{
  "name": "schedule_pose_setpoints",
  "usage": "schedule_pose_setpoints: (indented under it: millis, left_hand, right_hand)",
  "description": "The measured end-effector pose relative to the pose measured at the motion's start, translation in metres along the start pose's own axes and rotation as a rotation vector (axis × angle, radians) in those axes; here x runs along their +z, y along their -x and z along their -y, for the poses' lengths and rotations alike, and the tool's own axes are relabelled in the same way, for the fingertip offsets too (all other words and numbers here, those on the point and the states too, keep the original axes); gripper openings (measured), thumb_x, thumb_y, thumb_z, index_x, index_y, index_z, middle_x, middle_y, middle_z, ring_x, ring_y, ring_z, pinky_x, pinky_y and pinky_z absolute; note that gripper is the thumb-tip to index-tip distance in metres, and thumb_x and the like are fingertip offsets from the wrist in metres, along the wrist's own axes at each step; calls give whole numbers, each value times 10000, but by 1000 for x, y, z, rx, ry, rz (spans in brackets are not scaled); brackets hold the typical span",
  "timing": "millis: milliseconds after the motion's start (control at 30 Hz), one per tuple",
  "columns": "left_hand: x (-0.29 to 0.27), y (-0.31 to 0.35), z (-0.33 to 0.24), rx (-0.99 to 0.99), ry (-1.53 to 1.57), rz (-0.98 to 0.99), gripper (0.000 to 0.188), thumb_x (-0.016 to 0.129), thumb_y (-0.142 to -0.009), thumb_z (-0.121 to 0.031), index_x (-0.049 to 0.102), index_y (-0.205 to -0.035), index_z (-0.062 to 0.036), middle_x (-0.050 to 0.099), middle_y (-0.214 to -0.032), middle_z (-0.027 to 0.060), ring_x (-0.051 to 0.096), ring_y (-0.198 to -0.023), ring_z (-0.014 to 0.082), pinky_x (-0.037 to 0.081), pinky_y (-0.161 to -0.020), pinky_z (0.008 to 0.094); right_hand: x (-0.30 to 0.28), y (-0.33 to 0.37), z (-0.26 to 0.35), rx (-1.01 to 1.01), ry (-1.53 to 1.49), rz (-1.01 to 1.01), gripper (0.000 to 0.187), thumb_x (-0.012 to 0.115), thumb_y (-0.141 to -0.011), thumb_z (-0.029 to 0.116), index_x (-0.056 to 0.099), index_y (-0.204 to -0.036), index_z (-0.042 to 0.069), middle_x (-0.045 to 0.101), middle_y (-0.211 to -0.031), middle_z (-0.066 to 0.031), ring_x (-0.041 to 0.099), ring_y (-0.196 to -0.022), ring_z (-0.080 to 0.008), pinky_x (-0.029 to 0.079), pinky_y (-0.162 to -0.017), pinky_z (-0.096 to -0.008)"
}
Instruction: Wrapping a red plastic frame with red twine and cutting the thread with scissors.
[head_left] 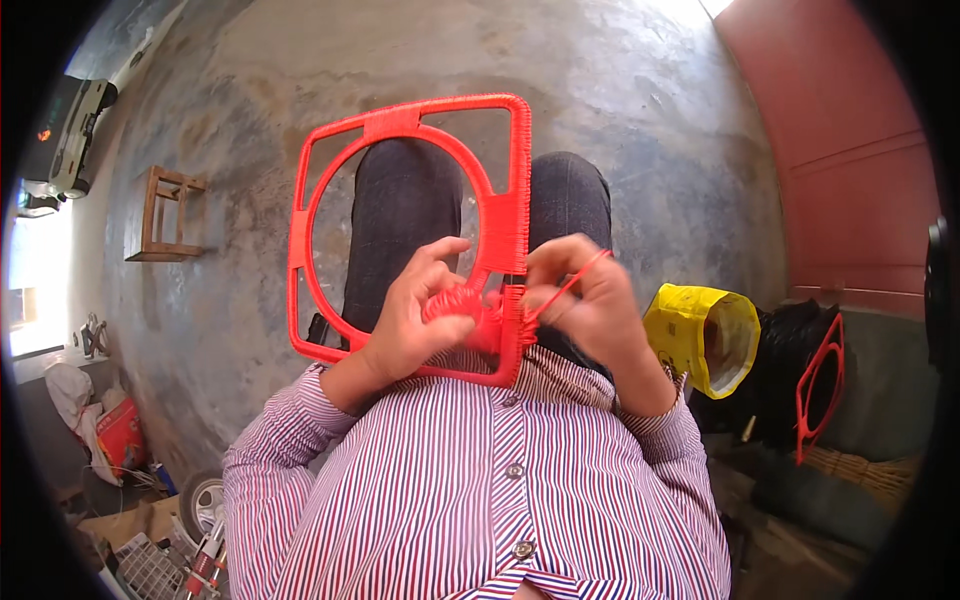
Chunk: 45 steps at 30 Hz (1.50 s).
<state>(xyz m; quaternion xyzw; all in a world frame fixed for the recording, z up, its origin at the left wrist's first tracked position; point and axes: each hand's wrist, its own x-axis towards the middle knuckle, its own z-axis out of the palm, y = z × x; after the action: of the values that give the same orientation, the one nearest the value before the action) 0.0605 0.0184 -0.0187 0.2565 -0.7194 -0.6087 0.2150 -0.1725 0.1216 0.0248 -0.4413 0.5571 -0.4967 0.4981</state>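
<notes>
The red frame point(508, 237) rested across the legs point(408, 220), presumably for support, while the left hand point(412, 312) cupped a red coil point(453, 303) in its grip and the right hand point(598, 302) pinched a red strand point(570, 282), seemingly for tension.

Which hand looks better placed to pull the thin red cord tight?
Probably the right hand: the cord runs from it to the red-wrapped rectangular frame, while the left hand cups a red cord bundle.

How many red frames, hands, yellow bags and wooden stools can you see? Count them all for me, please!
Red frames, a near one and one at the right: 2
Left hand and right hand: 2
Yellow bag: 1
Wooden stool: 1
Total: 6
</notes>
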Motion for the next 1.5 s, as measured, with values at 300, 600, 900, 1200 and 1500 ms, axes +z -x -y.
schedule_pose_setpoints:
  millis: [300, 600, 900, 1200, 1500]
  left_hand:
    - [17, 0, -9, 147, 32, -113, 823, 795, -857, -452, 410, -1410, 21, 350, -1523, 195, 560, -1153, 219, 495, -982, 378]
    - [31, 12, -3, 210, 50, -291, 224, 627, -887, 54, 590, -1087, -40, 466, -1420, 154, 528, -1205, 213, 502, -993, 360]
    - [26, 11, -4, -24, 251, -316, 27, 511, -1000, -10, 525, -998, -34, 464, -1376, 123, 492, -1246, 184, 450, -1089, 358]
    - [21, 7, -9, -121, 237, -182, 181, 568, -945, -2, 538, -1123, -15, 464, -1342, 107, 497, -1249, 172, 462, -1067, 340]
    - [17, -10, -17, -389, 419, -86, 464, 592, -951, -65, 426, -1377, 7, 550, -1217, 110, 595, -1030, 127, 564, -813, 265]
  right_hand:
    - [47, -7, -4, -276, 940, 97, 443, 826, -658, 304, 621, -964, 59, 649, -934, -79, 638, -918, -257, 568, -765, -390]
    - [49, -2, -15, -361, 820, 9, 448, 825, -646, 282, 649, -992, 59, 649, -940, -77, 636, -936, -263, 567, -761, -392]
    - [24, 3, -20, 19, -428, -237, 398, 779, -824, 49, 607, -1180, 6, 695, -1051, -50, 669, -920, -121, 542, -861, -295]
    - [-144, 23, -15, -582, -734, -460, 385, 581, -953, 326, 632, -1130, -13, 655, -1102, -162, 630, -1032, -300, 530, -934, -398]
    - [-210, 85, -62, -456, -741, -684, 292, 601, -946, 296, 583, -1078, 36, 582, -939, -60, 547, -796, -162, 504, -716, -329]
